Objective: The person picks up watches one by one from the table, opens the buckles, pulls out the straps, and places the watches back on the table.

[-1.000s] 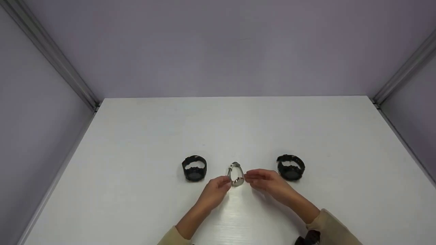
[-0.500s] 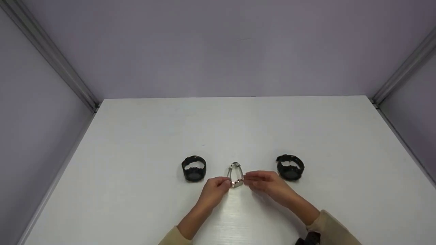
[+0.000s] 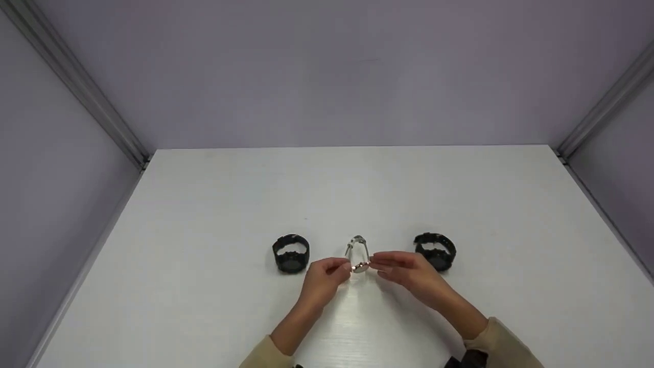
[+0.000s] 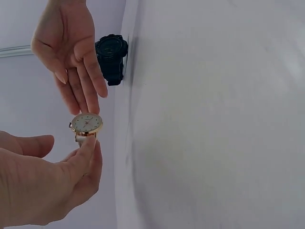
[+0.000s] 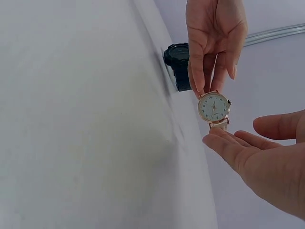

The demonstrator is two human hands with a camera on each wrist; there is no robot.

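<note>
Gold-rimmed, the small round wristwatch with a white dial and metal band (image 3: pixel 358 258) is held above the near middle of the white table (image 3: pixel 204 214), between two black plastic watches (image 3: pixel 291 252) (image 3: pixel 435 251). The left hand (image 3: pixel 323 278) pinches its case, while the right hand (image 3: pixel 403 271) touches it with nearly straight fingers. It looks light, slippery and fragile at the glass, so I judge the case edges the best hold.

Shiny gold-tone metal watch (image 5: pixel 214 107) w/ glossy face; matt black plastic watches (image 3: pixel 291 252); smooth white table (image 3: pixel 204 214).
</note>
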